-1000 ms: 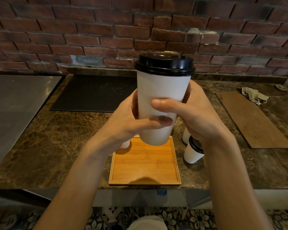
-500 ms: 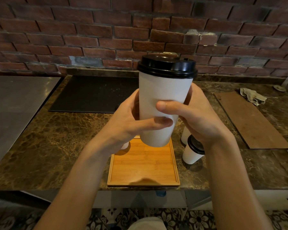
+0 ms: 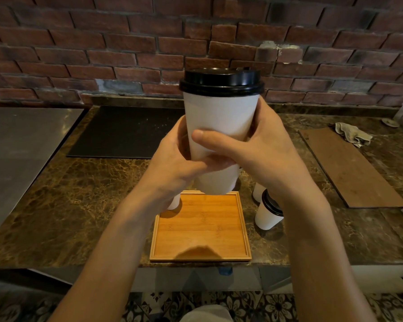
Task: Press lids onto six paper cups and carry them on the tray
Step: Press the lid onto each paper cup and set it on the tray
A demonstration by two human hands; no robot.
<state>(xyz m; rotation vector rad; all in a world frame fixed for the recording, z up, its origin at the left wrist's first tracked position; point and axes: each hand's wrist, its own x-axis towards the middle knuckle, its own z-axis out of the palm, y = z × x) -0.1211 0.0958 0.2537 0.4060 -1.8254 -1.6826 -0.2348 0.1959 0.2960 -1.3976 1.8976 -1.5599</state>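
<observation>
A tall white paper cup (image 3: pixel 220 117) with a black lid (image 3: pixel 221 81) on top is held upright in the air above the far edge of the bamboo tray (image 3: pixel 200 231). My left hand (image 3: pixel 172 166) wraps its lower left side and my right hand (image 3: pixel 258 154) wraps the right side, thumb across the front. A smaller lidded white cup (image 3: pixel 268 214) stands on the counter right of the tray, with another white cup (image 3: pixel 257 192) partly hidden behind my right wrist. Left of the tray a white cup (image 3: pixel 174 202) shows under my left wrist.
The marble counter (image 3: pixel 79 205) carries a black mat (image 3: pixel 126 133) at the back, a brown board (image 3: pixel 349 166) at the right with a crumpled cloth (image 3: pixel 351 133) beside it, and a steel surface (image 3: pixel 16 147) at the left. A brick wall closes the back.
The lidded cup has stayed held in both hands, shifting only slightly; my right thumb slid a little across its front.
</observation>
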